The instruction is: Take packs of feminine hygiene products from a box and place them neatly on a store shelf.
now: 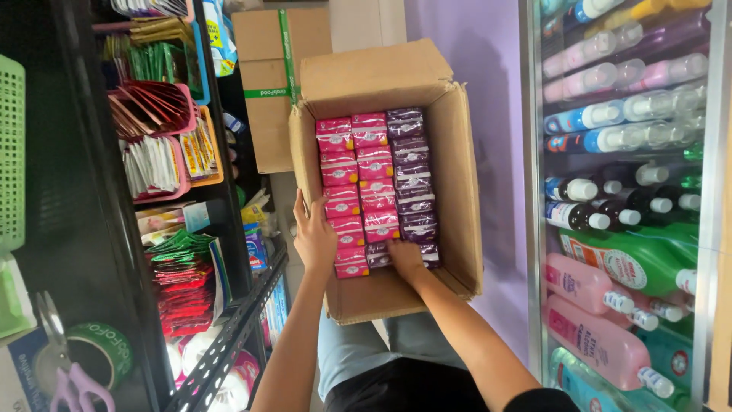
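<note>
We look down on an open cardboard box (457, 191) resting on our lap in a narrow shop aisle. Inside the box, three rows of small wrapped packets stand packed edge to edge: two rows of pink packets (358, 179) on the left side and one row of purple packets (412, 175) on the right side. Our left hand (314, 238) rests on the box's left wall, fingers spread flat and open against the nearest pink packets, gripping nothing. Our right hand (404, 259) reaches into the box's near end, fingers curled down over the closest purple packets; whether they actually pinch one, we cannot tell.

We judge that we are at the start of unpacking: the rows look full, with no gap. The next move seems to call for the right fingertips to work down beside one tightly wedged packet and lift it straight up, while the left hand steadies the box.

To the left of the box stands a dark metal shelf (229, 336) with sachets in coloured baskets. Behind the box stands a second, taped carton (267, 91). To the right of the box, a glass-fronted cabinet (534, 191) holds lotion and shampoo bottles.
</note>
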